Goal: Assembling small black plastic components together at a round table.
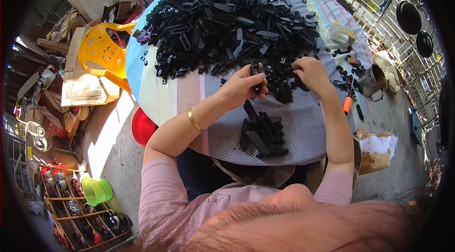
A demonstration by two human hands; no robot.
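Note:
My left hand is closed around a long black plastic part, held upright above the near edge of a large heap of black plastic parts. To its right, my right hand has its fingers pinched together at the small black pieces along the heap's edge; whatever they hold is too small to make out. Closer to me on the tabletop lies a small stack of long black parts, apart from the heap.
The round table wears a patterned cloth. A metal mug, an orange-handled tool and a clear plastic bag are at the right. A yellow chair and a red stool stand left; a paper bag sits right.

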